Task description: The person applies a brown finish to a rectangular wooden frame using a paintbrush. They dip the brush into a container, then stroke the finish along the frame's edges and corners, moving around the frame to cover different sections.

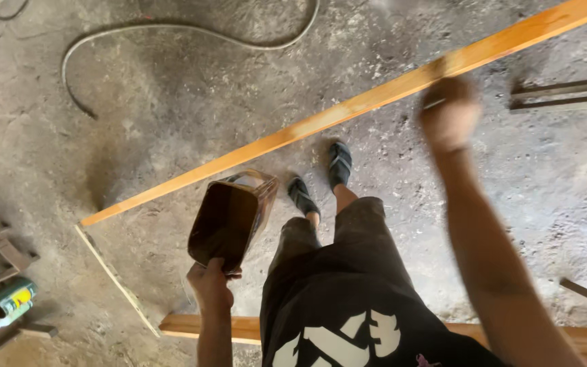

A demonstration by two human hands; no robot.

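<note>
Head view: the left hand (210, 285) is closed around the near edge of a dark brown container (229, 221), fingers wrapped over its rim, holding it tilted so the open mouth faces up toward the camera. What is inside cannot be made out; the interior just looks dark and glossy.

The right hand (448, 112) is raised well ahead of the left hand, up against a long orange-coated plank (348, 112) that runs across the view. The hand is blurred by motion. It looks loosely closed, and a small pale thing shows at its knuckles, but whether it grips a brush, a rag or nothing I cannot tell.

The plank's far end climbs past the right hand; its near end stops beyond and to the outside of the left hand. Below the container, the person's sandalled feet (321, 180) stand on a dusty concrete floor (171, 102). A hose (171, 30) curls well beyond both hands. A green can (9, 299) lies out to the side of the left hand, and a second board (239, 327) lies just behind it.

As a judgement: the work goes best with the container kept level enough not to spill, close under the plank, and the right hand moving along the grain in long even passes.
</note>
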